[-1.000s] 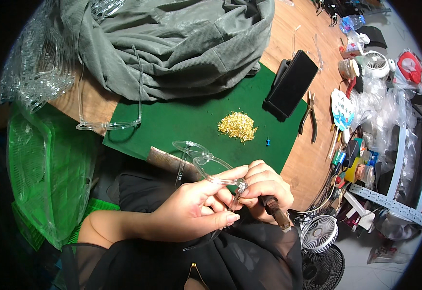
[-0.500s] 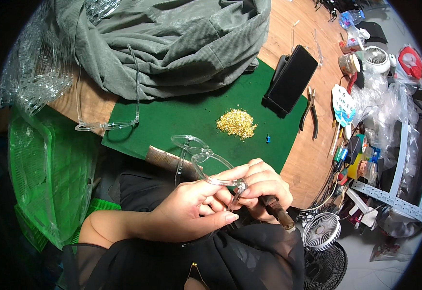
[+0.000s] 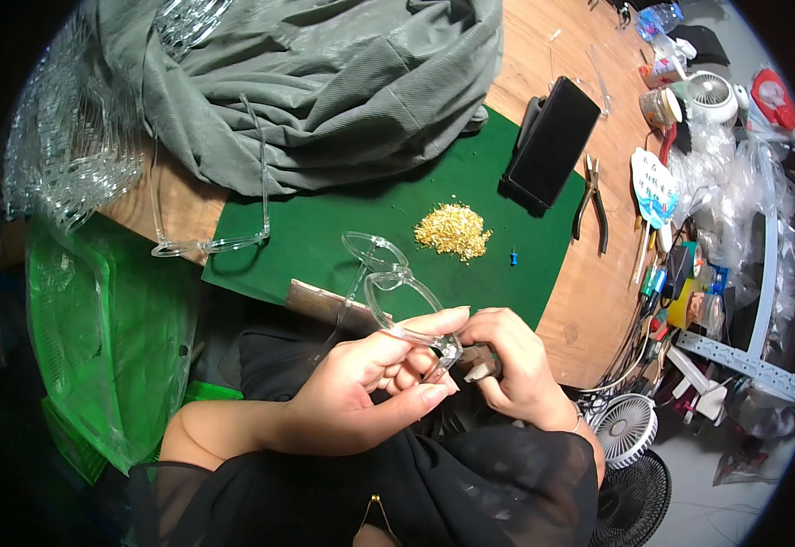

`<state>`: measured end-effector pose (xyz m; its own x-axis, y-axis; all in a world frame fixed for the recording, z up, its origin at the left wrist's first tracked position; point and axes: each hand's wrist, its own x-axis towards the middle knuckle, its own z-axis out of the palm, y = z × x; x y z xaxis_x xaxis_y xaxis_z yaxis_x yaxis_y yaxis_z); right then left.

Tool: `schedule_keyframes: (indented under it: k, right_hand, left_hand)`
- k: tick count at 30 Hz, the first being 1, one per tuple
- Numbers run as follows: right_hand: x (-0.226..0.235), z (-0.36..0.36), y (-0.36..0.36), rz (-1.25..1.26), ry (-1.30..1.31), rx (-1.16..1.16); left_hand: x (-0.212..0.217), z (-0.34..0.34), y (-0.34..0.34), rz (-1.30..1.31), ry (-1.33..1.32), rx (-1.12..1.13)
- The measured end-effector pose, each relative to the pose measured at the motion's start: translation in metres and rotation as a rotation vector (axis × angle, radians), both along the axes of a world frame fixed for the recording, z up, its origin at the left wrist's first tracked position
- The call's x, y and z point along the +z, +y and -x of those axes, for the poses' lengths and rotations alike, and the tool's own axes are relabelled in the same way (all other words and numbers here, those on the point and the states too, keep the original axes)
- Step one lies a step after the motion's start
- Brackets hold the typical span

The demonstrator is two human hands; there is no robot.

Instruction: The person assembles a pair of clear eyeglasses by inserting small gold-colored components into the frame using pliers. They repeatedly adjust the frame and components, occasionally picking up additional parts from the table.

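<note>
My left hand (image 3: 361,387) is closed on a clear plastic eyeglass frame (image 3: 395,274), pinching it by the hinge corner. The frame's other side tilts up over the front edge of the green mat (image 3: 324,219). Close beside that corner, my right hand (image 3: 520,365) curls around a brown-handled tool (image 3: 481,361); its tip is hidden, so its exact kind does not show. A heap of small gold-coloured metal bits (image 3: 452,230) lies on the mat, with a blue push pin (image 3: 514,257) to its right.
Another clear eyeglass frame (image 3: 210,246) rests at the mat's left edge. Grey cloth (image 3: 324,100) covers the back, beside many clear frames (image 3: 78,155). A black phone (image 3: 557,141) and pliers (image 3: 590,210) lie right. Cluttered shelving and fans (image 3: 623,428) stand farther right.
My right hand has drawn slightly right, away from the frame's hinge corner, and has turned the tool so its brown handle no longer points to the lower right. The left hand keeps its hold.
</note>
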<state>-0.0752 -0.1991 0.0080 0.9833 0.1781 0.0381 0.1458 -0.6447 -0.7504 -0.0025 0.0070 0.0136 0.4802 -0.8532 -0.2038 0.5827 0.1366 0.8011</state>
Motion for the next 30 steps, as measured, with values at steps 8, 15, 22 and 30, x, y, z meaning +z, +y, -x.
schedule_keyframes:
  k: [8,15,22,30]
  right_hand:
    - [0.010,-0.009,0.006,0.013,0.057,0.115]
    - [0.009,-0.007,0.006,0.125,0.017,0.131]
    - [-0.002,-0.004,0.009,0.126,-0.111,0.086]
    - [-0.008,-0.005,0.014,0.092,-0.197,0.063]
  left_hand:
    - [-0.002,0.002,-0.001,-0.054,-0.066,-0.017]
    - [-0.002,0.001,0.001,-0.125,-0.482,0.009]
    - [0.003,0.005,0.000,-0.095,-0.328,0.012]
    - [-0.015,0.008,-0.008,0.026,-0.740,0.196]
